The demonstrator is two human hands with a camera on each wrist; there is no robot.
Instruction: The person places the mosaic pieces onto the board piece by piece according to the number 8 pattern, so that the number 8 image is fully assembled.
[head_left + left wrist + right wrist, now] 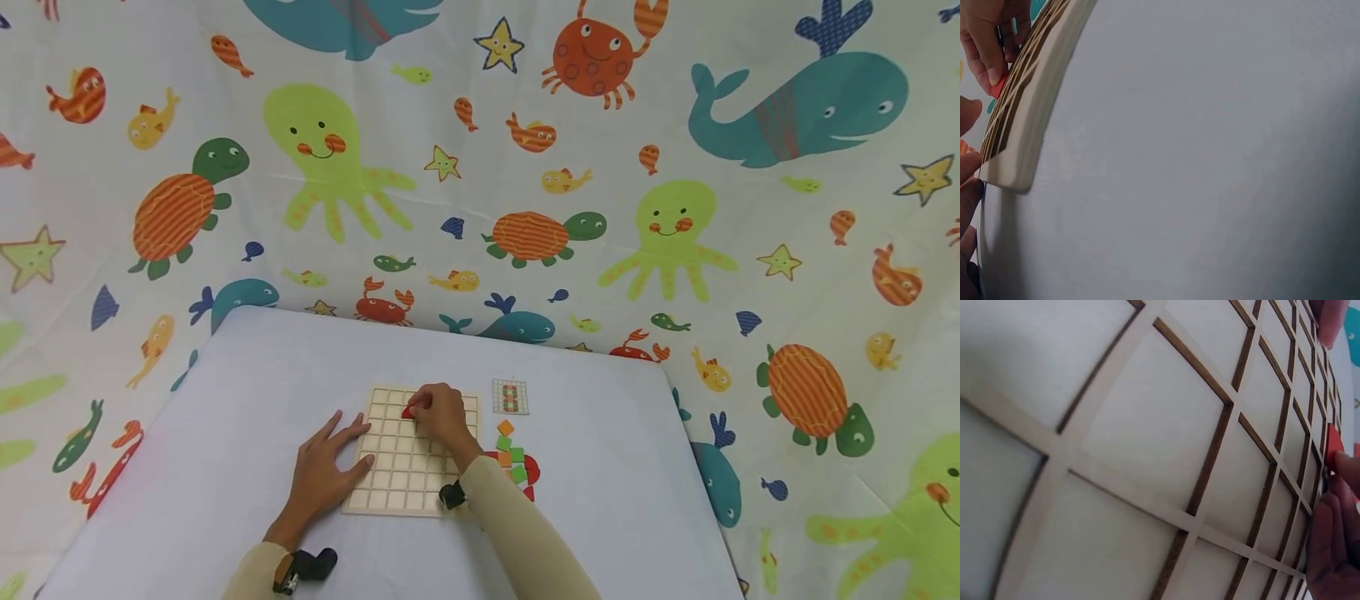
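My right hand (444, 417) pinches a small red piece (407, 412) between thumb and fingertips over the upper part of a wooden grid board (397, 480). In the right wrist view the red piece (1333, 440) is at the grid's far side, touching or just above the bars; I cannot tell which. My left hand (322, 471) lies along the board's left edge with its fingers spread, some fingertips touching the rim. Only parts of the left fingers (967, 194) show in the left wrist view. The right hand and forearm hide some cells on the board's right side.
Right of the board, orange tiles (506, 427), green tiles (519, 474) and red pieces (532, 468) lie in a loose heap, partly behind the right sleeve. Above them is a printed grid card (521, 407). A patterned cloth (465, 83) hangs behind the white table (270, 375).
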